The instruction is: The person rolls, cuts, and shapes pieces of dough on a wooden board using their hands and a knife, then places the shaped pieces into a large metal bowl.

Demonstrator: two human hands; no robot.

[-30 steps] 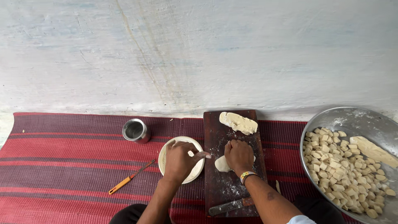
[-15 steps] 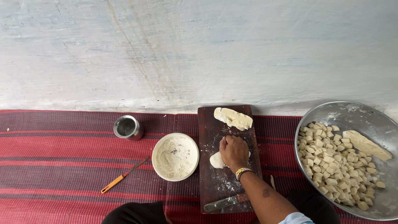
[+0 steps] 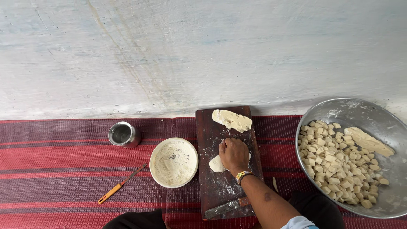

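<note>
We see the L hand gone from the white round flour bowl [image 3: 174, 162] & out of view since 1 s ago; R hand [image 3: 233, 154] stays, grip curled down on the pale dough lump [image 3: 217, 164] mid dark wooden board [image 3: 222, 191], so pressing is one-handed w/ flouring apparently done.

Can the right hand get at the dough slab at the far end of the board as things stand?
Probably yes. The right hand presses a dough piece mid-board; the dough slab lies just beyond it on the same board, with only bare floured wood between them.
</note>
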